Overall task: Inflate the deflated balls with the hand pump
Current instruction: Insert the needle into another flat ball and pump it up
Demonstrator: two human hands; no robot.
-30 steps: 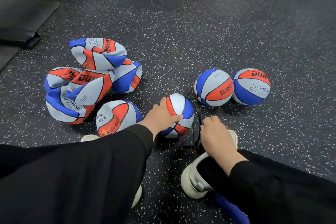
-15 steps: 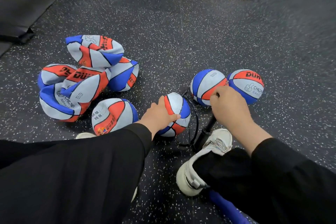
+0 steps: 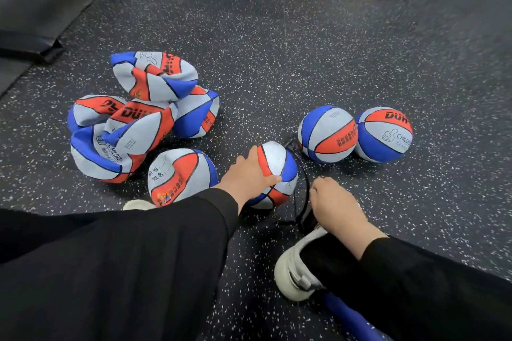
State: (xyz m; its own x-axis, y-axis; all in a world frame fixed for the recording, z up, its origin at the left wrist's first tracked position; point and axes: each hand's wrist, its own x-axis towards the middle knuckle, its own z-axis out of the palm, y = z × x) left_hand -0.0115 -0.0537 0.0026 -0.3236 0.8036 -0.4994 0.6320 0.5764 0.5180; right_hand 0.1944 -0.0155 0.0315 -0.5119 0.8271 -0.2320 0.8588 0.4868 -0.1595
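The step in hand, as I judge it, is pumping air into the ball (image 3: 277, 171) at the centre of the view. The left hand (image 3: 249, 174) lies over that ball's side at 9 o'clock, fingers spread across the red and grey panels, steadying it on the floor (image 3: 304, 63). The right hand (image 3: 335, 202) is clenched low down at 4 o'clock from the ball, just above the white shoe (image 3: 299, 266), and seems to grip the pump handle at the bottom of a stroke. The handle itself is hidden inside the fist, so I cannot tell for certain what it holds.

A thin black hose (image 3: 303, 180) curves between the ball and the right hand. Its end at the ball is too small to make out, so whether the needle sits in the valve cannot be seen.

The next move probably calls for drawing the handle up and pressing it down again, with the left hand keeping the ball from rolling, until the ball feels firm.

Two round, full-looking balls (image 3: 327, 134) lie touching at 2 o'clock. A heap of crumpled, flat balls (image 3: 144, 124) waits at 10 o'clock, with one part-round ball (image 3: 180, 177) just beside the left sleeve.

The pump body is almost wholly covered by the right hand and shoe. A blue object (image 3: 349, 315) at 5 o'clock is cut off by the right sleeve, and what it is cannot be told.
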